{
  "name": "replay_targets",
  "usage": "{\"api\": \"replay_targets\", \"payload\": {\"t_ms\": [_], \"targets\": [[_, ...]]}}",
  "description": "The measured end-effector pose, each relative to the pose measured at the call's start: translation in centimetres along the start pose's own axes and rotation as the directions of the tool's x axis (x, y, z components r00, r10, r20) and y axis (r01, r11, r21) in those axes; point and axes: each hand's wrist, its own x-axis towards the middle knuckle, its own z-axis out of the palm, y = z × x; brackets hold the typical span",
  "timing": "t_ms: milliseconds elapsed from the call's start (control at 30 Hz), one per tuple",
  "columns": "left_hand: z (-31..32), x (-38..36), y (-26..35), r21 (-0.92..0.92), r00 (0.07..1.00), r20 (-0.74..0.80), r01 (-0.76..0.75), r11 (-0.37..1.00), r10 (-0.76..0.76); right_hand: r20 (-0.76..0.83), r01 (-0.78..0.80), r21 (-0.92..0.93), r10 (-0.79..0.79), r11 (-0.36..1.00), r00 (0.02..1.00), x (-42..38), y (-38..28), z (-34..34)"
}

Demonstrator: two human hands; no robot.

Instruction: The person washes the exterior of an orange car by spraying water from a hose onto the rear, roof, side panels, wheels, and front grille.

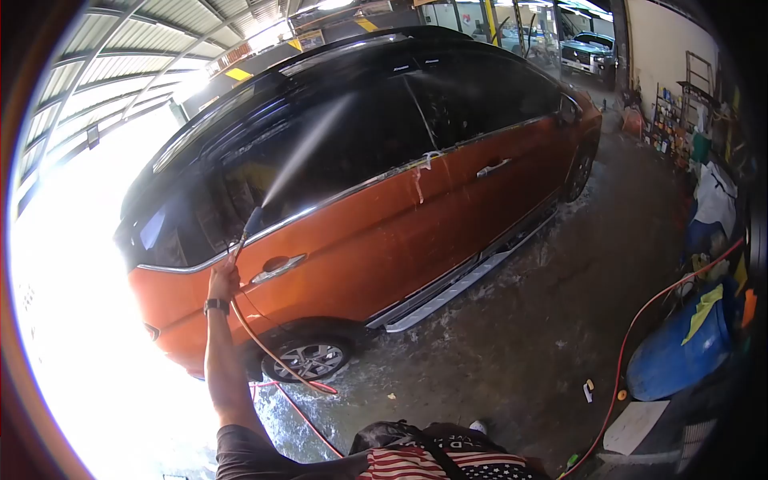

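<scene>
A spray gun is being held close to the near side of the orange car, just above its rear door handle, with its blue tip being pointed up along the car's rear side glass. A white jet of water is being thrown from the tip across that dark glass toward the car's roof edge. The spray gun is being gripped by the left hand, its fingers being wrapped closed around the handle; a dark watch is being worn on that wrist. The right hand is not being shown, so the state of its fingers cannot be told. A hose is being hung from the left hand in front of the car's rear wheel. White foam is being seen streaked down the car's side below the window trim. Wet floor is being shown alongside the car's running board. Farther out from the car's near side, a red hose is being stretched near a blue drum, over which a yellow cloth is being draped. Beyond the car's front end, another vehicle is being kept parked.
</scene>
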Motion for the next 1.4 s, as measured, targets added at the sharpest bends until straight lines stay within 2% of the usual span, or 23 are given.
{"api": "replay_targets", "payload": {"t_ms": [133, 167, 233, 267, 333, 367, 400, 467, 500, 700, 733, 800, 833, 900, 1033, 1100, 1133, 1167, 1233, 1267, 1300, 1367, 1400], "targets": [[-3.2, -0.5, 5.1, 0.285, 0.998, 0.056, -0.05, 0.957, 0.036, 0.002, 0.06, 0.007, -0.06, 0.998, 0.998, -0.9, 1.4, 1.0], [-4.5, -0.9, 6.7, 0.287, 0.998, 0.054, -0.044, 0.957, 0.03, 0.008, 0.091, 0.006, -0.091, 0.996, 0.996, -0.7, 1.7, 1.4], [-7.8, -2.3, 9.6, 0.575, 0.993, -0.119, 0.052, 0.816, 0.02, 0.049, 0.169, 0.003, -0.169, 0.986, 0.984, 0.4, 1.5, 2.1], [-10.7, -3.0, 10.6, 0.59, 0.99, -0.142, 0.065, 0.805, 0.024, 0.073, 0.218, 0.002, -0.218, 0.976, 0.973, 0.7, 1.2, 2.8], [-14.8, -5.5, 12.6, 0.61, 0.985, -0.169, 0.089, 0.788, 0.02, -0.129, 0.276, 0.006, -0.273, 0.961, 0.953, 1.1, -0.3, 6.5], [-16.1, -7.5, 13.5, 0.602, 0.967, -0.235, 0.068, 0.795, 0.095, 0.023, 0.439, -0.373, -0.465, 0.817, 0.885, 9.6, 1.3, 4.2], [-17.6, -9.4, 14.2, 0.596, 0.939, -0.3, 0.046, 0.801, 0.17, 0.174, 0.566, -0.652, -0.627, 0.504, 0.759, 14.3, 1.7, 3.5], [-21.9, -12.1, 13.9, 0.706, 0.935, -0.322, 0.133, 0.695, 0.148, 0.11, 0.421, -0.319, -0.408, 0.849, 0.906, 9.0, -2.0, 7.5], [-23.1, -13.7, 13.3, 0.721, 0.936, -0.328, 0.16, 0.675, 0.128, 0.076, 0.295, -0.133, -0.288, 0.946, 0.955, 4.4, -4.7, 10.3], [-24.8, -19.2, 13.2, 0.651, 0.88, -0.456, 0.432, 0.624, -0.133, -0.056, 0.261, -0.308, -0.291, 0.915, 0.955, -2.2, -6.3, 15.3], [-25.6, -19.4, 13.0, 0.686, 0.896, -0.43, 0.403, 0.606, -0.108, -0.056, 0.259, -0.317, -0.291, 0.912, 0.955, -1.2, -5.9, 14.5], [-26.5, -19.2, 13.2, 0.746, 0.932, -0.362, 0.288, 0.6, 0.003, 0.264, 0.136, -0.004, -0.13, 0.991, 0.956, 4.0, -3.8, 10.8], [-26.7, -18.8, 13.6, 0.765, 0.942, -0.332, 0.235, 0.599, 0.055, 0.264, 0.137, -0.008, -0.13, 0.991, 0.956, 3.3, -3.9, 11.2], [-26.6, -18.1, 14.1, 0.786, 0.946, -0.288, 0.147, 0.601, 0.145, 0.116, 0.191, -0.236, -0.168, 0.953, 0.979, 2.3, -3.7, 12.0], [-27.1, -16.8, 12.3, 0.801, 0.947, -0.217, 0.034, 0.598, 0.237, 0.059, 0.249, -0.268, -0.242, 0.931, 0.968, 5.3, -0.5, 11.0], [-26.5, -16.0, 11.7, 0.893, 0.971, 0.104, -0.187, 0.409, 0.216, 0.136, 0.213, -0.209, -0.188, 0.954, 0.973, 5.0, 0.9, 10.4], [-26.0, -15.1, 11.5, 0.889, 0.992, 0.018, -0.074, 0.452, 0.127, 0.172, 0.197, -0.176, -0.167, 0.965, 0.971, 4.7, 1.7, 10.0], [-23.9, -15.0, 12.0, 0.888, 0.992, 0.023, -0.079, 0.454, 0.127, 0.217, 0.186, -0.154, -0.15, 0.97, 0.964, 4.7, 1.4, 9.9], [-21.1, -14.5, 12.8, 0.851, 0.928, -0.182, -0.017, 0.525, 0.326, 0.262, 0.176, -0.135, -0.136, 0.975, 0.955, 3.1, 0.9, 10.6], [-24.0, -12.3, 13.0, 0.842, 0.955, 0.01, -0.168, 0.512, 0.298, 0.123, 0.167, -0.115, -0.153, 0.979, 0.98, 0.6, 1.5, 11.7], [-22.7, -12.1, 13.3, 0.841, 0.954, 0.011, -0.171, 0.513, 0.3, -0.018, 0.162, -0.091, -0.164, 0.983, 0.986, -0.6, 1.8, 12.4], [-18.6, -12.2, 14.0, 0.805, 0.914, 0.092, -0.301, 0.511, 0.395, -0.021, 0.172, -0.124, -0.176, 0.977, 0.984, -0.8, 2.3, 12.3], [-17.9, -12.0, 14.5, 0.716, 0.961, 0.061, -0.23, 0.659, 0.269, -0.025, 0.178, -0.16, -0.184, 0.971, 0.983, -0.3, 3.1, 11.8]]}}
